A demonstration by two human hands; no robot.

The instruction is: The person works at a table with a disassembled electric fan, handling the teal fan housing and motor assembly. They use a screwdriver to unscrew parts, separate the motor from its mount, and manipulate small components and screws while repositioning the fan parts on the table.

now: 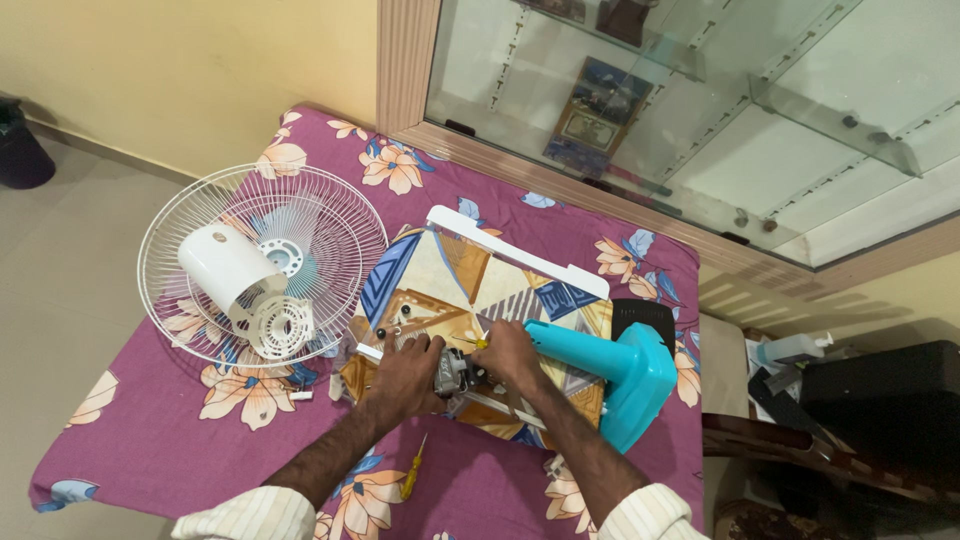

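My left hand [400, 375] grips a grey metal fan motor [452, 373] from its left side. My right hand [505, 355] holds the motor's other side, with a yellow-handled tool [479, 343] sticking out by the fingers. The motor rests on a patterned board [450, 275] with a white frame, at the upper end of a turquoise fan stand [600, 365]. A second yellow-handled screwdriver [412, 470] lies on the purple flowered cloth [150, 440] near my left forearm.
A white wire fan guard [330, 215] lies at the left with a white motor cover [222, 262] and a round vented cap [280, 326] on it. Small black knobs [393, 322] sit on the board. A glass cabinet [700, 110] stands behind the table.
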